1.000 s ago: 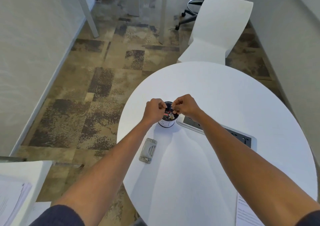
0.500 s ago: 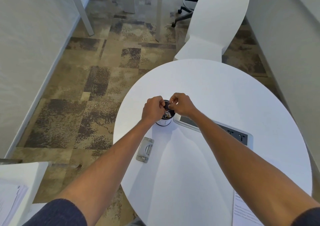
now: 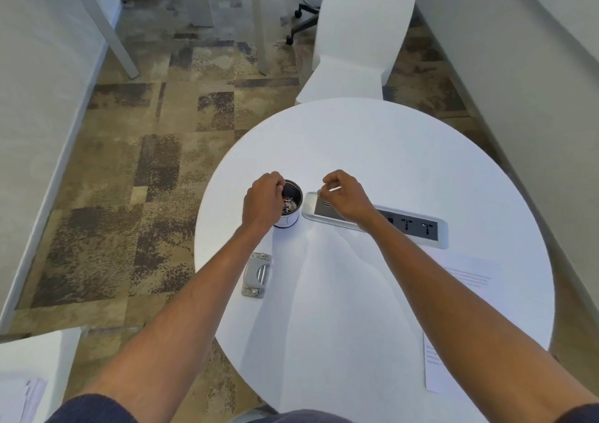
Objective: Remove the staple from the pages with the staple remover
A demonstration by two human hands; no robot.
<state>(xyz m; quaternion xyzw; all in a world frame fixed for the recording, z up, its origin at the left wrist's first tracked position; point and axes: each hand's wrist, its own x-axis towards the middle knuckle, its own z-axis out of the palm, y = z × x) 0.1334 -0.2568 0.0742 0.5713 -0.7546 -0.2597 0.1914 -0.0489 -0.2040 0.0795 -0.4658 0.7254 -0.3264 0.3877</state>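
round white table (image 3: 405,150), small cup (image 3: 287,220), metal staple remover (image 3: 256,275), power strip (image 3: 411,226), printed sheets (image 3: 432,366)

A round white table (image 3: 405,163) stands on a floor (image 3: 162,163) of brown and tan carpet squares with dark patches. A long socket strip (image 3: 411,226) is set into the table top. Behind the table is a white chair (image 3: 356,33). Past it is what looks like a black office chair on wheels (image 3: 304,11). Pale walls (image 3: 42,82) run along both sides. White table legs (image 3: 121,43) stand farther back.
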